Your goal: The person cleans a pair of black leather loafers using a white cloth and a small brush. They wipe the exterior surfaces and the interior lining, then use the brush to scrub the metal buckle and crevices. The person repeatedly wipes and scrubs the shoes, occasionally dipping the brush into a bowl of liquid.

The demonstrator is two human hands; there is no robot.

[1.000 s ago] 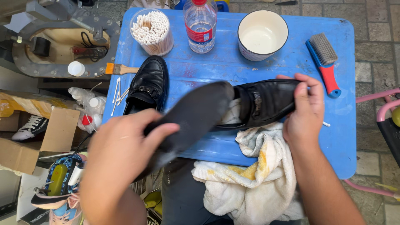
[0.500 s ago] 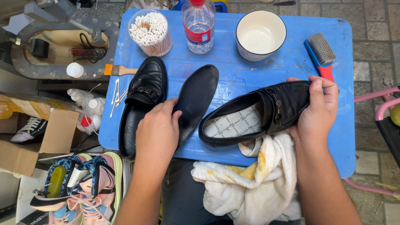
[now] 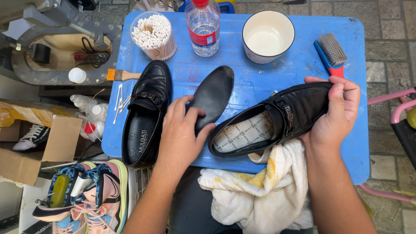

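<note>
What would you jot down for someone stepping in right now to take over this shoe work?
Left hand: flat on the black insole, which lies on the blue table.
Right hand: grips the toe of the black loafer, held tilted above the white towel.
Done: the insole is out of this loafer; its patterned inner lining shows.
Second loafer lies on the table beside the left hand, untouched.
Within reach: cotton swabs, water bottle, white bowl, brush.
Left: no cleaning visible yet.

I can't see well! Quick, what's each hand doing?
Left hand: fingers flat on the black insole, pressing rather than gripping.
Right hand: closed around the black shoe.
</note>
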